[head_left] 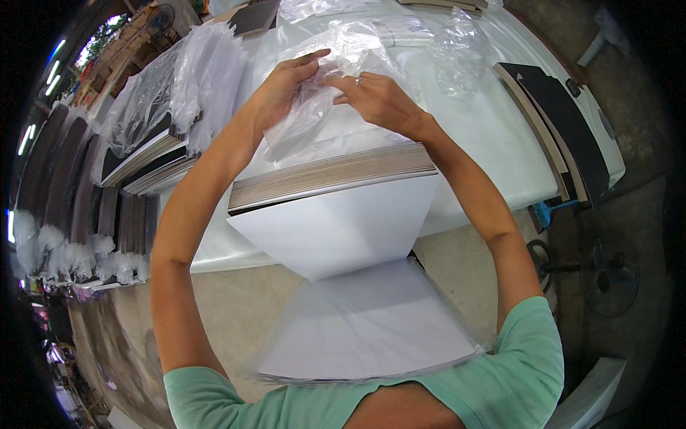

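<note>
A clear plastic bag (311, 118) is bunched up between my two hands, at the far side of a stack of grey boards. My left hand (286, 86) pinches the plastic from the left. From the right, my right hand (382, 104), with a ring on one finger, grips the plastic, its index finger pointing left. The stack of boards (332, 179) lies near the table's front edge, its layered edges facing me. A white sheet (343, 229) slopes down from its front. Below it, a pile of clear plastic sleeves (371, 325) rests against my lap.
Plastic-wrapped boards (146, 161) stand to the left on the pale covered table (493, 150). Dark stacks (61, 179) line the far left. Black and tan boards (554, 129) lie at the right edge. Crumpled plastic (457, 53) sits at the back. A fan (611, 279) stands right.
</note>
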Motion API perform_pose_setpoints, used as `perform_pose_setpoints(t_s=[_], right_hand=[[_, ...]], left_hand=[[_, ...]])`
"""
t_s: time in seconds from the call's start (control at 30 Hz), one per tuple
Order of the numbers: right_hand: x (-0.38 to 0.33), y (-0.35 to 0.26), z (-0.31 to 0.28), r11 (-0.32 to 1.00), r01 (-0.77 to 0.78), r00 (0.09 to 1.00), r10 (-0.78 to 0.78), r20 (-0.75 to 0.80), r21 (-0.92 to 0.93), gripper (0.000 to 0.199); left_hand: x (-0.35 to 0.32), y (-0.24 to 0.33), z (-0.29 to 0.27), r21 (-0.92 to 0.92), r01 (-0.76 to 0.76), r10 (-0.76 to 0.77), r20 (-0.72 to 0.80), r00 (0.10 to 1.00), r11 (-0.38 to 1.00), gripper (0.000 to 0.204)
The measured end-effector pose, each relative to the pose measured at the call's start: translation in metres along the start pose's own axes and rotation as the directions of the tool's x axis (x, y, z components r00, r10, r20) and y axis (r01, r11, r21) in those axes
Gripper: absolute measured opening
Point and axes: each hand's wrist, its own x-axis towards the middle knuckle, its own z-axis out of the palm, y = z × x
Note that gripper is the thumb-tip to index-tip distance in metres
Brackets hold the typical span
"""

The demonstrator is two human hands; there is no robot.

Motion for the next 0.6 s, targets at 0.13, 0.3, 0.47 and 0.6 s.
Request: perform_pose_setpoints(t_s=[0.13,0.3,0.47,0.6], right_hand=[[-0.010,0.009,0.006,0.996,-0.025,0.963,0.046,0.267,-0.081,0.030],[-0.049,0.032,0.049,0.897,-0.406,0.703,0.430,0.566,-0.177,0.041],[-0.090,0.082,0.060,0.812,-0.492,0.548,0.568,0.614,-0.313,0.043],[-0.027,0.085,0.026,0.820,-0.555,0.792,0.469,0.391,0.140,0.042]], left_hand=[[-0.009,0.017,-0.009,0.204,-0.187,0.213,-0.117,0.970,0.961,0.037],[-0.123,0.120,-0.108,0.874,-0.207,0.876,-0.364,0.317,0.439,0.044],[-0.193,0.147,-0.017,0.719,-0.404,0.825,-0.480,0.298,0.565,0.039],[-0.136,0.056,-0.016,0.973,-0.055,0.461,-0.056,0.885,0.224,0.027]])
